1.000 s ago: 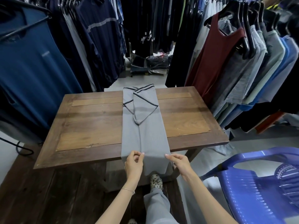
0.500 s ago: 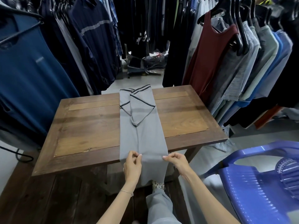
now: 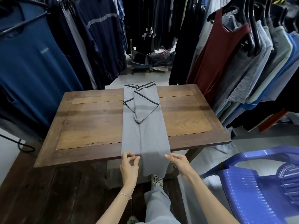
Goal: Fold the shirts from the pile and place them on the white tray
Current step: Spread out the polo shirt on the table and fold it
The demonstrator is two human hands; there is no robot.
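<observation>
Grey shirt: It lies flat down the middle of the counter, folded into a long thin strip. The sleeves are folded in and cross near the far end. They have dark stripes on them. The near end hangs down over the front edge of the counter.
Left hand: It pinches the left side of the shirt between thumb and fingers, right at the front edge of the counter. A thin bracelet sits on the wrist.
Right hand: It holds the right side of the shirt, with the fingers curled on the cloth, just past the counter edge.
Counter: It is brown wood with a lighter part in the middle.
Chair: A blue plastic chair stands near the counter, on the right.
Hanging clothes: Lots of clothes hang all around. A big blue top is on the left and a dark red top is on the right.
Floor: Some packed clothes lie on the floor, well past the counter.
</observation>
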